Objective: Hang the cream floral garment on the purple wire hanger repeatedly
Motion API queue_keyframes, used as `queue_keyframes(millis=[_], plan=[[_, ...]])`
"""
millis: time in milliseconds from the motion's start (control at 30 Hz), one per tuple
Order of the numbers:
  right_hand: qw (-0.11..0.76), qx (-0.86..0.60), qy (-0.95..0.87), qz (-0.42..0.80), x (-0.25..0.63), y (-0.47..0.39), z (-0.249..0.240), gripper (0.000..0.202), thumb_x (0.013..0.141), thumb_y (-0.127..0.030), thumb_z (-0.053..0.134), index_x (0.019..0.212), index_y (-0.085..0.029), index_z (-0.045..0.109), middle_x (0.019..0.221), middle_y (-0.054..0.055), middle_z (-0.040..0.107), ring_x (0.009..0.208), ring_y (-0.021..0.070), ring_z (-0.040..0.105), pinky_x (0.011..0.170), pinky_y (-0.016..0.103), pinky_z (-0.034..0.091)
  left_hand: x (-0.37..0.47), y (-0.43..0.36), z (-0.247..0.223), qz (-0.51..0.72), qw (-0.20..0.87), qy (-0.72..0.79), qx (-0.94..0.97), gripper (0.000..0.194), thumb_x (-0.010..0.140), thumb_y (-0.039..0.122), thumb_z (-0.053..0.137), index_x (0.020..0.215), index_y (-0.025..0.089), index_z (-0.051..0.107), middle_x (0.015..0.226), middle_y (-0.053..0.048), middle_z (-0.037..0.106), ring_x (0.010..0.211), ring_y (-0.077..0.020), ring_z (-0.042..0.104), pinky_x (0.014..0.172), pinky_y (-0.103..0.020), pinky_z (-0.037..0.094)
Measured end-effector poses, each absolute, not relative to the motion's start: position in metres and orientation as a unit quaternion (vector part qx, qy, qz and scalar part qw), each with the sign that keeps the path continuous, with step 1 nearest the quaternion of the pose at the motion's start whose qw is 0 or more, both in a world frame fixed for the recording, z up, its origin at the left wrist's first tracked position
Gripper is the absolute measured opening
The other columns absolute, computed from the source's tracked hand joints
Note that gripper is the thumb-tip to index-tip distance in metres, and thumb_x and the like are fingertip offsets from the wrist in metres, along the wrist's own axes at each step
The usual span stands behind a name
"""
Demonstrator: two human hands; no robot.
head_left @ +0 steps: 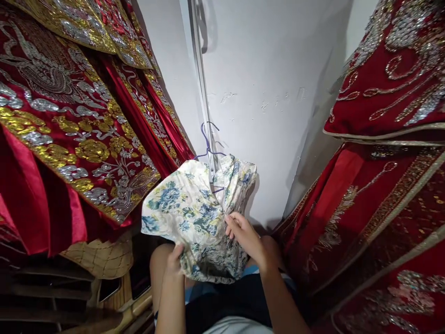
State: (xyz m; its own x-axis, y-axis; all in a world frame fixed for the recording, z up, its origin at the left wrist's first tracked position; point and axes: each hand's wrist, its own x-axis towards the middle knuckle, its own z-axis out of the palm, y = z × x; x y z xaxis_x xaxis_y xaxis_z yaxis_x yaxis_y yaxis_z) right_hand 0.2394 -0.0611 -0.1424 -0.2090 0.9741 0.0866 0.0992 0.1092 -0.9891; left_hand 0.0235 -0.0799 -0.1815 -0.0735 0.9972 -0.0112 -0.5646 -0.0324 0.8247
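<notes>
- A white, blue-floral fabric blouse [194, 213] hung on a thin purple hanger [208, 149] before a seated person's lap [222, 301].
- The right hand [242, 233] pinched its front opening.
- The left hand [175, 260] curled at its lower side, grip blurred.

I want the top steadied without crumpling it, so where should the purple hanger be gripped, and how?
Pinch the purple hanger at its neck, probably with the right hand from the right: the thin arms meet there above the floral top, and that side looks more open than the left, where red garments hang close.
</notes>
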Motion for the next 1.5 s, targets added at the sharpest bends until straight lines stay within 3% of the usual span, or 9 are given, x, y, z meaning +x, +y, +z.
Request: queue_keyframes(millis=[167, 400, 500, 600, 667, 867, 1267, 1400, 1500], plan=[[0.473, -0.423, -0.594, 0.494, 0.22, -0.046, -0.137, 0.032, 0.095, -0.052, 0.047, 0.079, -0.024, 0.05, 0.061, -0.005, 0.056, 0.054, 0.0136, 0.051, 0.055, 0.025, 0.038, 0.049, -0.095, -0.137, 0.611, 0.593, 0.46, 0.253, 0.056, 0.056, 0.022, 0.09, 0.108, 0.021, 0.07, 0.089, -0.006, 0.076, 0.105, -0.0321, 0.07, 0.097, -0.041, 0.055], [0.564, -0.391, -0.505, 0.523, 0.232, -0.052, -0.135, 0.025, 0.084, -0.039, 0.056, 0.066, -0.021, 0.058, 0.05, -0.005, 0.047, 0.048, 0.012, 0.04, 0.051, 0.026, 0.03, 0.041, -0.083, -0.15, 0.627, 0.537, 0.492, 0.277, 0.046, 0.06, 0.03, 0.087, 0.099, 0.019, 0.067, 0.089, -0.008, 0.071, 0.103, -0.0328, 0.068, 0.093, -0.042, 0.054], [0.566, -0.384, -0.476, 0.552, 0.237, -0.06, -0.133, 0.023, 0.08, -0.037, 0.057, 0.065, -0.02, 0.063, 0.048, -0.004, 0.046, 0.047, 0.0115, 0.038, 0.049, 0.026, 0.027, 0.039, -0.067, -0.174, 0.676, 0.361, 0.563, 0.308, 0.039, 0.072, 0.04, 0.076, 0.101, 0.016, 0.063, 0.099, -0.009, 0.067, 0.111, -0.0328, 0.062, 0.099, -0.045, 0.048], [0.554, -0.378, -0.482, 0.565, 0.229, -0.065, -0.132, 0.023, 0.08, -0.037, 0.06, 0.069, -0.019, 0.068, 0.051, -0.003, 0.05, 0.047, 0.0108, 0.038, 0.049, 0.026, 0.026, 0.056, -0.064, -0.191, 0.729, 0.081, 0.585, 0.346, 0.047, 0.084, 0.036, 0.066, 0.125, 0.019, 0.052, 0.132, -0.012, 0.054, 0.129, -0.0288, 0.049, 0.11, -0.044, 0.037], [0.556, -0.372, -0.493, 0.556, 0.22, -0.067, -0.132, 0.024, 0.081, -0.038, 0.062, 0.071, -0.018, 0.07, 0.054, -0.002, 0.053, 0.046, 0.0101, 0.039, 0.048, 0.026, 0.026, 0.074, -0.067, -0.196, 0.718, -0.011, 0.551, 0.425, 0.053, 0.086, 0.032, 0.065, 0.135, 0.023, 0.046, 0.141, -0.014, 0.047, 0.134, -0.0278, 0.043, 0.112, -0.045, 0.033], [0.537, -0.344, -0.513, 0.574, 0.209, -0.065, -0.126, 0.025, 0.081, -0.038, 0.062, 0.069, -0.018, 0.069, 0.049, -0.003, 0.054, 0.039, 0.0087, 0.036, 0.042, 0.025, 0.025, 0.108, -0.066, -0.183, 0.626, 0.078, 0.485, 0.606, 0.015, 0.091, 0.027, 0.056, 0.098, 0.022, 0.068, 0.098, -0.008, 0.069, 0.099, -0.0255, 0.063, 0.092, -0.04, 0.046], [0.586, -0.295, -0.513, 0.553, 0.2, 0.01, -0.014, 0.02, 0.083, -0.023, 0.062, 0.067, -0.013, 0.069, 0.046, -0.003, 0.052, 0.038, 0.0045, 0.035, 0.039, 0.02, 0.018, 0.09, -0.052, -0.195, 0.531, 0.079, 0.514, 0.669, 0.017, 0.091, 0.027, 0.055, 0.08, 0.019, 0.063, 0.074, -0.004, 0.064, 0.073, -0.0204, 0.06, 0.076, -0.034, 0.043], [0.584, -0.289, -0.53, 0.542, 0.2, 0.006, -0.016, 0.02, 0.084, -0.025, 0.059, 0.069, -0.014, 0.067, 0.045, -0.004, 0.052, 0.036, 0.0054, 0.036, 0.038, 0.02, 0.02, 0.083, -0.051, -0.166, 0.528, 0.13, 0.488, 0.683, 0.018, 0.092, 0.031, 0.057, 0.087, 0.018, 0.069, 0.083, -0.006, 0.07, 0.078, -0.0201, 0.063, 0.076, -0.033, 0.046], [0.585, -0.292, -0.545, 0.525, 0.205, -0.003, -0.022, 0.02, 0.083, -0.027, 0.059, 0.067, -0.016, 0.064, 0.045, -0.004, 0.051, 0.037, 0.0062, 0.038, 0.039, 0.021, 0.023, 0.074, -0.042, -0.113, 0.601, 0.107, 0.448, 0.653, 0.029, 0.095, 0.033, 0.058, 0.118, 0.019, 0.068, 0.096, -0.006, 0.072, 0.083, -0.0181, 0.064, 0.077, -0.03, 0.048]])
